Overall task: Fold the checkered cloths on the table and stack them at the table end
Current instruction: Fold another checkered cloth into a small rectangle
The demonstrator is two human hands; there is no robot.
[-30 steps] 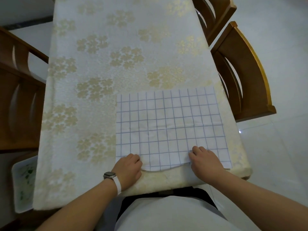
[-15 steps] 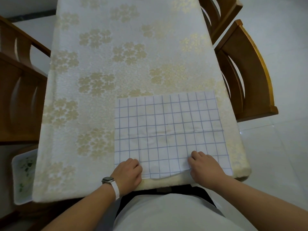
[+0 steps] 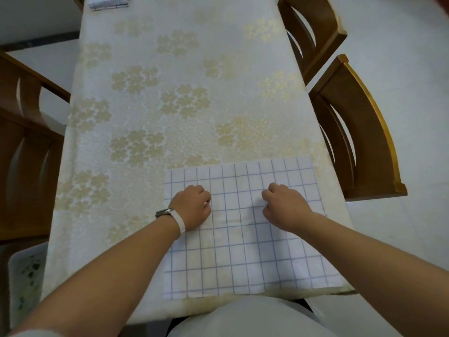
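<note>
The checkered cloth (image 3: 243, 251) lies flat on the near right part of the counter (image 3: 150, 57). Its near edge runs along the counter's lip and its right edge sits close to the side. Both hands rest on its middle, knuckles up. The left hand (image 3: 192, 207) and right hand (image 3: 284, 207) are curled narrow, with thumbs and fingertips meeting on the fabric, so they seem to pinch it along a mid line, though the pinch itself is hidden under the fingers. The main risk from here is a crooked fold: if one hand pulls further than the other, the grid lines will not meet and the edges will stagger. Because the cloth lies so near the lip, a drag toward the person could also slide it off. The fabric looks thin and limp, a white square ruled with fine blue lines, and it shows a faint crease between the hands. The counter's covering is cream with raised gold flower clusters, and its texture may grip the cloth a little. A folded stack (image 3: 109, 2) sits at the far end. Wooden chairs (image 3: 359, 132) with curved backs stand at the right, and a white tray (image 3: 24, 276) lies low at the left.
</note>
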